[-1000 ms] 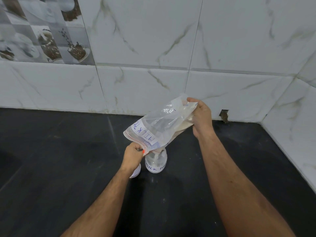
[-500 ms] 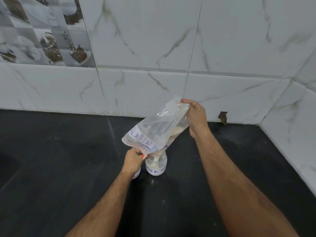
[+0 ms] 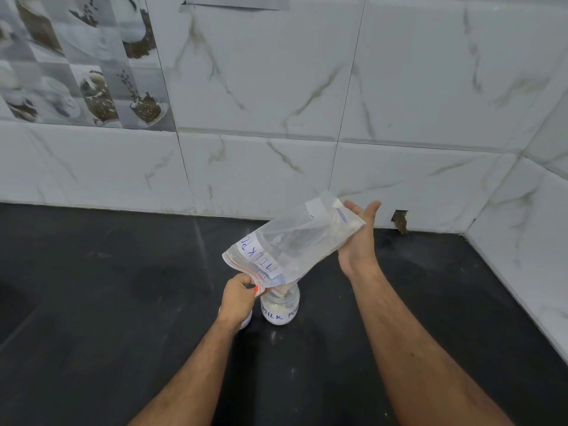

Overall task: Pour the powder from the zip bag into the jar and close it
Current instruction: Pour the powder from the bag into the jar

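Note:
A clear zip bag (image 3: 292,241) labelled "MILK P…" is tilted mouth-down over a small glass jar (image 3: 280,309) that stands on the black counter (image 3: 123,302) and holds white powder. White powder runs from the bag's mouth into the jar. My left hand (image 3: 238,298) pinches the bag's lower corner by the zip. My right hand (image 3: 358,238) is spread open, palm against the bag's raised bottom end, fingers apart. A white lid (image 3: 246,321) peeks out beneath my left hand, mostly hidden.
White marble-look tiles (image 3: 276,118) form the back wall and meet a side wall on the right. A small dark hole (image 3: 401,221) sits at the wall's base. The dark counter stretches left and toward me.
My right hand has let go of its pinch on the bag's bottom end and now lies open against it. The bag stays tilted over the jar.

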Available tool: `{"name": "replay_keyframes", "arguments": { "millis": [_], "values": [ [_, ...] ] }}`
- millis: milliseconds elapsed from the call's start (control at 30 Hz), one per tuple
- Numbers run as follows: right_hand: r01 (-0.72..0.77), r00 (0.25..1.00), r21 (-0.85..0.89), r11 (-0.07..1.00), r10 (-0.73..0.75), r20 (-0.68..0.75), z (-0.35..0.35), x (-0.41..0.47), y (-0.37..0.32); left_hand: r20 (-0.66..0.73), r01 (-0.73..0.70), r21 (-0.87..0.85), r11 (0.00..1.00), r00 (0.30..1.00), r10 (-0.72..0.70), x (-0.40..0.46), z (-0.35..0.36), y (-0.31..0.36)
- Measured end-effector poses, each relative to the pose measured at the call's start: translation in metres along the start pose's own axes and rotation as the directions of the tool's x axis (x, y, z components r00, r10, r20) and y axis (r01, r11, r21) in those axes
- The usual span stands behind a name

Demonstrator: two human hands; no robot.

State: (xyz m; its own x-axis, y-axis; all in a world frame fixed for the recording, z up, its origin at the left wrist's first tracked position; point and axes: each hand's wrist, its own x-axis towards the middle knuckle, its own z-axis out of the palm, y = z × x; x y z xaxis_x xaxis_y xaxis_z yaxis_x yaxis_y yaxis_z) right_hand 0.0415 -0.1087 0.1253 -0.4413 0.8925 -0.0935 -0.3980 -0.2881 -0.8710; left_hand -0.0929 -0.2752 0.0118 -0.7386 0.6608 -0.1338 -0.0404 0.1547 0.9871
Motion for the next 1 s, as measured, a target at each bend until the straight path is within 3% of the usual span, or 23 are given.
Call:
{"name": "replay_keyframes", "arguments": {
  "millis": [267, 833, 1000],
  "values": [
    [-0.058, 0.996, -0.051, 0.997, 0.061, 0.064, -0.014, 0.0, -0.008, -0.02, 0.003, 0.144, 0.99, 1.0, 0.0, -0.001, -0.005, -0.006],
    [-0.141, 0.978, -0.012, 0.99, 0.141, 0.157, -0.013, 0.008, -0.026, -0.046, 0.018, 0.151, 0.988, 0.999, -0.011, -0.001, -0.003, -0.009],
    [-0.146, 0.982, -0.004, 0.989, 0.145, 0.122, -0.012, 0.008, -0.026, -0.034, 0.033, 0.106, 0.994, 0.999, -0.03, 0.0, -0.002, -0.011]
  ]
}}
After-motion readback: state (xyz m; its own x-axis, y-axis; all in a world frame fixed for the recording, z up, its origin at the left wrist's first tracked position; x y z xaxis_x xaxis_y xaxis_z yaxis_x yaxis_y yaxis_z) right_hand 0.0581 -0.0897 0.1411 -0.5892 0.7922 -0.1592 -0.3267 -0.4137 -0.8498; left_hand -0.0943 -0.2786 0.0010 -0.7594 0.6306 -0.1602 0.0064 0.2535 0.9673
